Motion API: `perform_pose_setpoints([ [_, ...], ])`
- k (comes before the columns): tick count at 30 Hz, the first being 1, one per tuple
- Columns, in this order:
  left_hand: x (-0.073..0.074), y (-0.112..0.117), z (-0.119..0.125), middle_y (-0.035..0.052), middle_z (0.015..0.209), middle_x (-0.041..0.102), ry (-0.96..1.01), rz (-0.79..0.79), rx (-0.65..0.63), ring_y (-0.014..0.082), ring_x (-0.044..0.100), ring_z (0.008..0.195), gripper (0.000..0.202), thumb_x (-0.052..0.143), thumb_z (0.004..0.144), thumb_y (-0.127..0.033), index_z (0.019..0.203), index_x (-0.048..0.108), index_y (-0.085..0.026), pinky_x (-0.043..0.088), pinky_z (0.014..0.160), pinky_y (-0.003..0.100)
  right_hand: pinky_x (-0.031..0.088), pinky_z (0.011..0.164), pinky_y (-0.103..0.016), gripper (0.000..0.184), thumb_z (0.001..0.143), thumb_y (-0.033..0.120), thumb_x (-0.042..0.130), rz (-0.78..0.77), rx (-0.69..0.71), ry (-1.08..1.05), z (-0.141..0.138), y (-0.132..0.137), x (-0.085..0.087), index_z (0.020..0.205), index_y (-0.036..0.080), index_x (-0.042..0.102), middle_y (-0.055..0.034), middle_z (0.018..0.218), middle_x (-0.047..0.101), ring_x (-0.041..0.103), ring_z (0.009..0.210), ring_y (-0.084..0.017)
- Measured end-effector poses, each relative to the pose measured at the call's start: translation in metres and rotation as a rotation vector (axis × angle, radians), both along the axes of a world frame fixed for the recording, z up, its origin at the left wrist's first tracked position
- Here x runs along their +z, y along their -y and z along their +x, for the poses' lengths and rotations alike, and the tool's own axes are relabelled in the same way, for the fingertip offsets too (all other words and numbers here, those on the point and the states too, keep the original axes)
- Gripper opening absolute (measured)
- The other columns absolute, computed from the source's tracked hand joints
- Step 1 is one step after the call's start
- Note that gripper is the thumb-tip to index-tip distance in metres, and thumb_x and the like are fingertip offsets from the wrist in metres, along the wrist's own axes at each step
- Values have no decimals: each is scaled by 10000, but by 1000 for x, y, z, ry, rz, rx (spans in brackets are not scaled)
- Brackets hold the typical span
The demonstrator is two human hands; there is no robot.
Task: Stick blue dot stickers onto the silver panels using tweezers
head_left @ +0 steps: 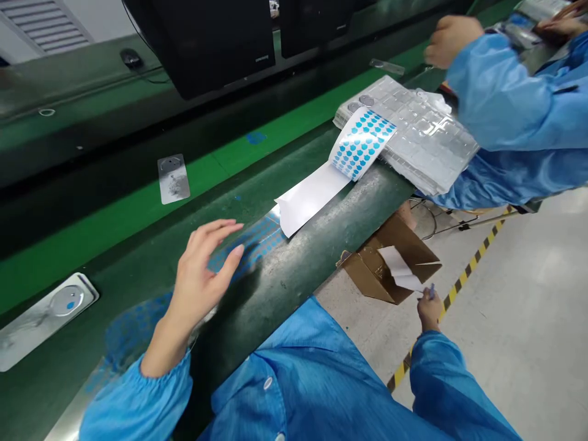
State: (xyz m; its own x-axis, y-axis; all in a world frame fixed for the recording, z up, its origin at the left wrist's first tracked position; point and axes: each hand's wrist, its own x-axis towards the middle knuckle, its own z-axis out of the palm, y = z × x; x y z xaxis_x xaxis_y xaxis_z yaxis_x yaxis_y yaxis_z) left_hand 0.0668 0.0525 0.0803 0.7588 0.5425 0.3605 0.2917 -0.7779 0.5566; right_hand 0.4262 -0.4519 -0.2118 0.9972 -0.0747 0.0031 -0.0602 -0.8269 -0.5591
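My left hand point(202, 275) hovers over the dark green work surface point(294, 275), its fingers apart and nothing in them. Beneath and beside it, a clear film with blue dots point(257, 242) lies flat. To the right, a curled strip of blue stickers point(362, 144) trails its white backing point(312, 196) toward the hand. Low on the right, my right hand point(430, 309) is closed at the end of a white paper strip point(399, 268), which hangs over an open cardboard box point(372, 275). A small blue-purple piece point(432, 291) sticks up from its fingers; its kind is unclear.
Stacked clear plastic trays point(422, 131) sit at the right, beside a co-worker's sleeve point(500, 92). Flat metallic plates point(46, 318) lie at left, another plate point(174, 179) farther back. Dark monitors point(206, 43) stand behind. Yellow-black tape point(473, 263) marks the floor.
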Motion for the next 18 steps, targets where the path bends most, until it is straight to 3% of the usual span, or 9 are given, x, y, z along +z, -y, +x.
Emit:
perform_pose_setpoints([
  [4, -48, 22, -55, 160, 1721, 726, -200, 98, 155, 411, 703, 1604, 483, 590, 1222, -532, 1629, 707, -298, 569, 1366, 673, 739, 1026, -487, 424, 1165, 481, 840, 44, -69, -90, 11, -26, -9, 1464, 189, 770, -117, 1421, 799, 818, 1191, -274],
  [7, -85, 46, -79, 233, 1925, 520, -396, 155, 283, 517, 485, 1798, 677, 460, 1253, -567, 1852, 541, -263, 397, 1429, 842, 717, 998, -464, 386, 1174, 523, 812, 102, -66, -39, 11, -52, 3, 1354, 183, 786, -83, 1268, 812, 806, 1082, -241],
  [9, -101, 59, -86, 238, 1976, 430, -473, 166, 310, 527, 403, 1845, 724, 404, 1265, -547, 1928, 444, -261, 332, 1441, 876, 682, 989, -485, 420, 1192, 581, 722, 155, -36, 42, 7, -74, 18, 1223, 168, 797, -72, 1091, 784, 777, 1001, -263],
  [11, -108, 66, -88, 220, 1996, 392, -503, 172, 303, 498, 379, 1865, 731, 399, 1269, -524, 1956, 395, -276, 333, 1459, 840, 636, 978, -524, 534, 1196, 649, 585, 220, 7, 144, 0, -99, 36, 1109, 166, 796, -75, 942, 716, 739, 950, -321],
  [13, -108, 70, -88, 203, 2005, 373, -527, 180, 296, 469, 374, 1874, 730, 431, 1267, -512, 1961, 387, -288, 360, 1469, 794, 598, 973, -541, 607, 1177, 700, 492, 297, 65, 246, -10, -129, 57, 1080, 180, 790, -91, 922, 688, 718, 963, -364],
  [18, -93, 94, -91, 205, 2020, 324, -583, 186, 286, 439, 333, 1895, 702, 491, 1267, -461, 1937, 439, -257, 386, 1478, 750, 566, 901, -522, 586, 1137, 722, 534, 482, 326, 353, -43, -212, 121, 1154, 201, 801, -141, 1021, 734, 695, 923, -367],
])
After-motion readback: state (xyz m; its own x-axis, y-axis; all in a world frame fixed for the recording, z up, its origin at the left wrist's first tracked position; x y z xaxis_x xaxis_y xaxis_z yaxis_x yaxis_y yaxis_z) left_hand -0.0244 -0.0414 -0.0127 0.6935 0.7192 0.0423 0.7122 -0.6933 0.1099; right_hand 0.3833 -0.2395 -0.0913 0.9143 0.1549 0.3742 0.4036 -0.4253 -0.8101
